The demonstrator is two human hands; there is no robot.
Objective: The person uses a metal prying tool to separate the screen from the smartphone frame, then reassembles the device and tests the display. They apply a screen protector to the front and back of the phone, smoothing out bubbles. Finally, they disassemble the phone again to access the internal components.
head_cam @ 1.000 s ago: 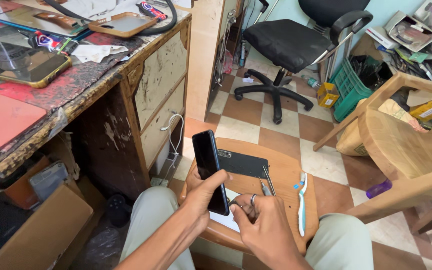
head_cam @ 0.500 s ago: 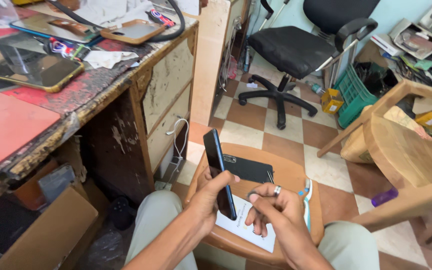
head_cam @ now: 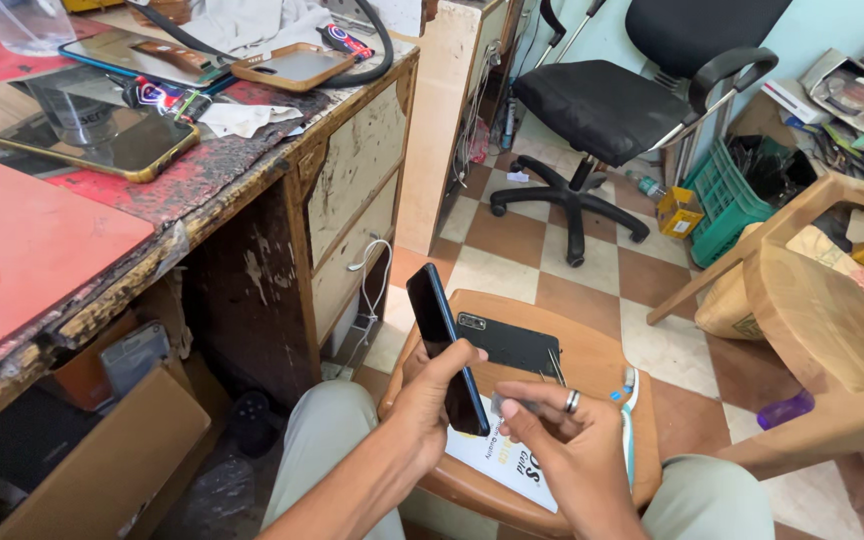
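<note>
Head view, left hand (head_cam: pixel 430 400) gripping dark phone (head_cam: pixel 447 360), white printed card (head_cam: pixel 502 462) beneath

Glossy glass phone (head_cam: pixel 445 358); smooth wooden stool (head_cam: pixel 592 360); rough, chipped wooden desk (head_cam: pixel 252 170).

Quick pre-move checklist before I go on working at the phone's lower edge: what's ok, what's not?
1. Phone gripped: ok, the left hand wraps its lower half and holds it tilted above the stool.
2. Right hand at the phone's lower edge: ok, its fingers pinch something small and grey there; what it is, cannot tell.
3. Back cover out of the way: ok, flat on the stool behind the phone.
4. Tweezers in reach: ok, beside the cover.
5. Toothbrush in reach: ok, at the stool's right edge.
6. Phone's lower edge visible: not ok, the hands hide it.
</note>
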